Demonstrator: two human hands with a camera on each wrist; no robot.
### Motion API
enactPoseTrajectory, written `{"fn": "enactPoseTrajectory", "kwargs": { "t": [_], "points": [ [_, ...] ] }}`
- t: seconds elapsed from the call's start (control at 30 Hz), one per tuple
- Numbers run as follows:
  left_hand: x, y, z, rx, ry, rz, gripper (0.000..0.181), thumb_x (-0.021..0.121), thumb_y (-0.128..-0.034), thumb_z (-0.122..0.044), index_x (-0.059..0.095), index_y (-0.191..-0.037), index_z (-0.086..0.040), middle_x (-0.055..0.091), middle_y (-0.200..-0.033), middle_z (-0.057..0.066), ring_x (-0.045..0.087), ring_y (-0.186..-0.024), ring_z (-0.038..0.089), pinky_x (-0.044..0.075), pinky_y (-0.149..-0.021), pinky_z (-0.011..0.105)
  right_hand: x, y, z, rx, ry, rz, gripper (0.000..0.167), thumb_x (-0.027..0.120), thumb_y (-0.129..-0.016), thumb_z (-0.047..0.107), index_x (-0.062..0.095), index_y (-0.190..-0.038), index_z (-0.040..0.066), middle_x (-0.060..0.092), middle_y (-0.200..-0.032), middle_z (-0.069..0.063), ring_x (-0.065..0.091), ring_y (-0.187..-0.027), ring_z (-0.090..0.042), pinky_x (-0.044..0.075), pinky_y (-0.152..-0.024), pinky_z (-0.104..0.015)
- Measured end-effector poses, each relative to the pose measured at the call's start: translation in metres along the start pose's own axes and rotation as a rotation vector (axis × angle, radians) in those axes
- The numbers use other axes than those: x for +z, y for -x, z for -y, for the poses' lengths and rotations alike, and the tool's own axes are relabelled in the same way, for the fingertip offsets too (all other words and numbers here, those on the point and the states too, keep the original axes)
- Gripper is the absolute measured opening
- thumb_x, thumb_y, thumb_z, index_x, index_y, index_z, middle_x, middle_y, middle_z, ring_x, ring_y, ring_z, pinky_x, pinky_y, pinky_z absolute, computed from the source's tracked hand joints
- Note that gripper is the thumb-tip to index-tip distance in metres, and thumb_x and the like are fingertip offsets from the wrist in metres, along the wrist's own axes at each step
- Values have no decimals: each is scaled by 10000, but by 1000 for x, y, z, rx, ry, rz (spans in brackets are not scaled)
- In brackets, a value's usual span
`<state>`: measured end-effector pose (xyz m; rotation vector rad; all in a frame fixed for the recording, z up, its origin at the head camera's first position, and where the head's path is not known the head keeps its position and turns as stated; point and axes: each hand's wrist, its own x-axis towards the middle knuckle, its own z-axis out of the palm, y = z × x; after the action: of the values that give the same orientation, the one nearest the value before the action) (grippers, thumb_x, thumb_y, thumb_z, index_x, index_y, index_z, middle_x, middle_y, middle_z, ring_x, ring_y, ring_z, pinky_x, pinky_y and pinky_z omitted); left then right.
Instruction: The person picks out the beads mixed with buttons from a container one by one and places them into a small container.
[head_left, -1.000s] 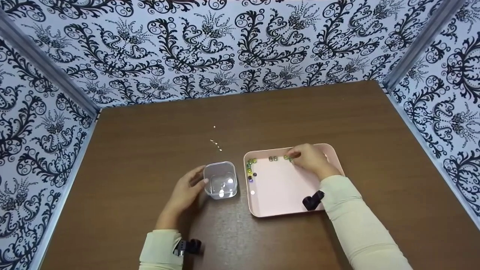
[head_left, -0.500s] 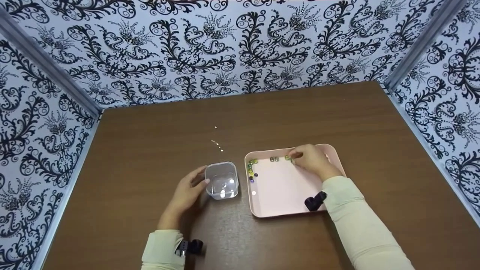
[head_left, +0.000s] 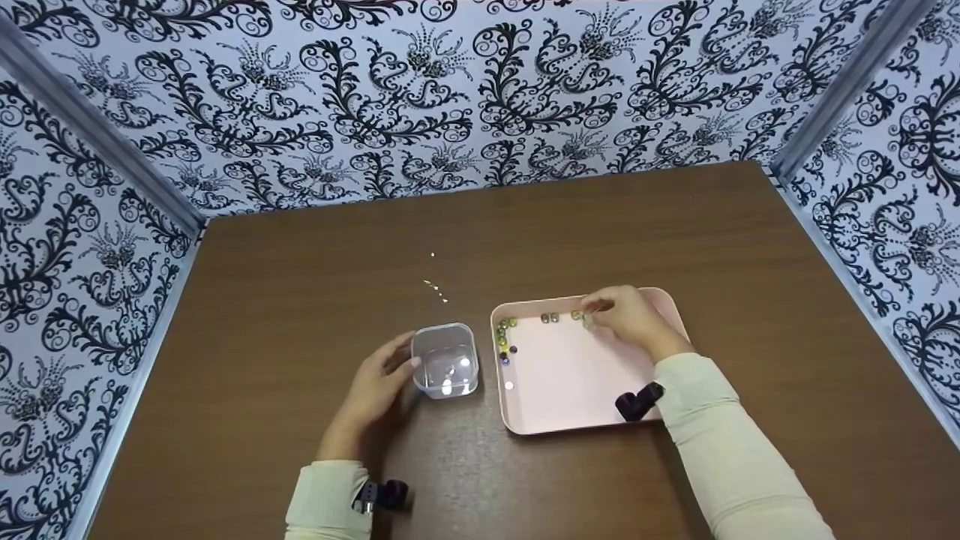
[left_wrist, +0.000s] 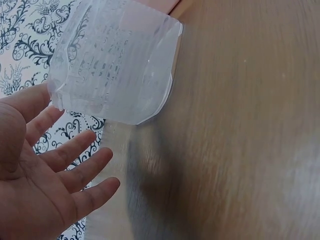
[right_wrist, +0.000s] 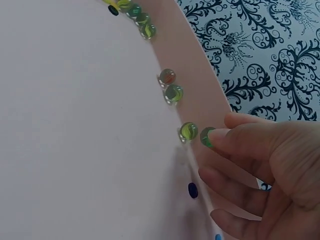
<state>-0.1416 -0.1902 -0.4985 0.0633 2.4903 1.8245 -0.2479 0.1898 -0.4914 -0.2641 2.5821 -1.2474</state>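
Pink tray [head_left: 570, 390], head view: Lies on a brown table [head_left: 315, 277], glass marbles [head_left: 502, 342] in green, yellow and dark tones lining its wall from 9 to 10 o'clock; a pair of marbles [head_left: 555, 317] sits at 11, a yellow-green marble [head_left: 576, 315] at 12.
Clear container [head_left: 445, 364], head view: Stands upright just off the tray's 9 o'clock side, glints on its floor.
Hands, head view: The left hand [head_left: 377, 386] touches the container from 8 o'clock; the right hand [head_left: 630, 319] works over the tray's far wall, at 1 o'clock.
Obstructions, head view: The right forearm in a cream sleeve [head_left: 739, 450] and a black wrist camera [head_left: 637, 403] cover the tray's 4 o'clock edge; pale flecks [head_left: 436, 288] dot the table at the container's 12.
Container side, left wrist view: The left hand is loosely spread, its upper digits at the container's edge, with a dark shadow [left_wrist: 165, 185] at 6 o'clock.
Marble in hand, right wrist view: Thumb and forefinger of the right hand pinch a green marble [right_wrist: 205, 137] beside the tray wall; the yellow-green marble sits just beside it at 10 o'clock, a dark blue piece [right_wrist: 193, 190] at 6.
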Motion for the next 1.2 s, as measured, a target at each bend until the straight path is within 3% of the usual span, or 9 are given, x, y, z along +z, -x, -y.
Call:
{"fn": "enactPoseTrajectory", "kwargs": {
  "t": [0.23,0.5,0.7,0.93,1.2],
  "points": [
    [2,0,0,16,-18,-6,422,593,-929,-24,509,-1333,68,549,-1317,262,524,-1228,406,394,-1058,483,-3,0,8,-46,-11,-6,296,572,-835,-43,683,-1109,-51,684,-1066,-210,614,-918,-243,500,-655,-210],
    [2,1,-1,18,-44,2,434,574,-941,-39,489,-1353,68,545,-1323,268,516,-1239,405,381,-1064,500,-1,2,17,2,-47,-33,287,611,-866,6,674,-1144,-30,681,-1080,-188,610,-974,-252,502,-682,-202],
    [1,2,-1,25,-42,5,436,568,-948,-48,480,-1358,73,548,-1318,270,518,-1236,401,378,-1066,501,0,6,24,34,-97,-64,294,648,-886,47,659,-1171,-27,678,-1099,-182,619,-1003,-268,540,-741,-282],
    [1,3,-2,37,-27,8,448,570,-952,-59,464,-1362,88,532,-1332,274,513,-1240,403,380,-1068,492,-1,9,28,29,-151,-90,313,668,-880,56,650,-1178,-39,688,-1108,-179,617,-1076,-300,495,-727,-171],
    [2,2,0,37,-11,-5,435,579,-941,-36,484,-1348,86,548,-1317,266,523,-1234,396,381,-1071,479,0,11,34,42,-158,-125,325,681,-876,75,649,-1180,-34,700,-1092,-150,635,-1039,-256,497,-756,-180]
  ]
}}
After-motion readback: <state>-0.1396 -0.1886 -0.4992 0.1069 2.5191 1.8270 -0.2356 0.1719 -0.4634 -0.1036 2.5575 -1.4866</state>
